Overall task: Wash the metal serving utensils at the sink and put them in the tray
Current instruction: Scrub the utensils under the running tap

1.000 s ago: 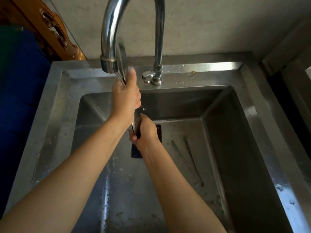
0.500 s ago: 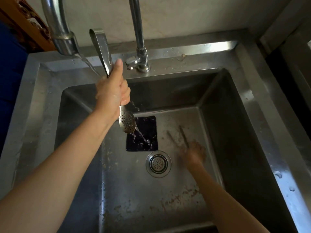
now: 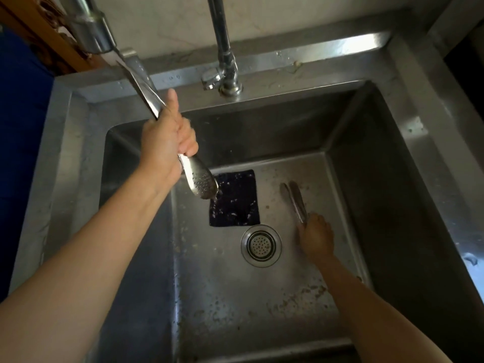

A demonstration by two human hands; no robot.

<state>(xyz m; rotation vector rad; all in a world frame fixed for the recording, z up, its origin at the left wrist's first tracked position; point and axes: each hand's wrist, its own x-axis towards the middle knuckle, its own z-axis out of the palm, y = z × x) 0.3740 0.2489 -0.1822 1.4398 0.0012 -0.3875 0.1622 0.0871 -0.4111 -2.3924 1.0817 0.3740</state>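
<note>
Steel perforated utensil (image 3: 201,183) is hanging head-down in the left hand (image 3: 167,142), fist wrapping its handle under the faucet (image 3: 91,35) so water is draining off. Right hand (image 3: 315,237) is touching the tongs (image 3: 294,200) lying right of the drain (image 3: 261,244); grip unclear.

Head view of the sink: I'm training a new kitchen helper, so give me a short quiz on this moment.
1. True or false: the left hand grips the perforated utensil, holding it clear of the floor of the sink.
2. What lies on the floor just beyond the drain strainer, towards the tap? A) a dark square pad B) a plate C) a cup
3. Which hand is down at the tongs lying on the floor?
Key: 1 true; 2 A; 3 the right hand.
</note>
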